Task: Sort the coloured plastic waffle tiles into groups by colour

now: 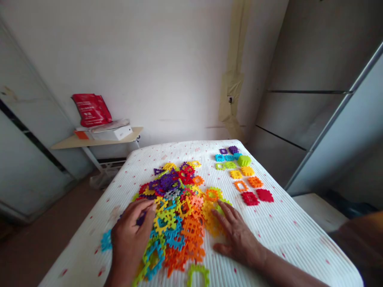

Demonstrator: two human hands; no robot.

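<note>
A heap of colourful plastic interlocking pieces (167, 217) with notched edges covers the middle of the table. At its left side is my left hand (130, 233), with thumb and forefinger closed in a pinch. Whatever is between those fingertips is hidden or too small to name; some purple shows in the gap behind them. My right hand (237, 235) lies over the heap's right edge, fingers apart, touching the yellow pieces (211, 219). Orange pieces (191, 231) lie between the two hands. A green frame-shaped piece (198, 271) sits near the front, and a blue piece (106, 240) is beside my left hand.
Sorted by colour at the table's right are several small stacks, including red pieces (265, 195), orange pieces (255, 182) and purple pieces (233, 150). A white cloth (254, 215) with red specks covers the table. A side table (67, 142) holds boxes and a red bag (91, 110).
</note>
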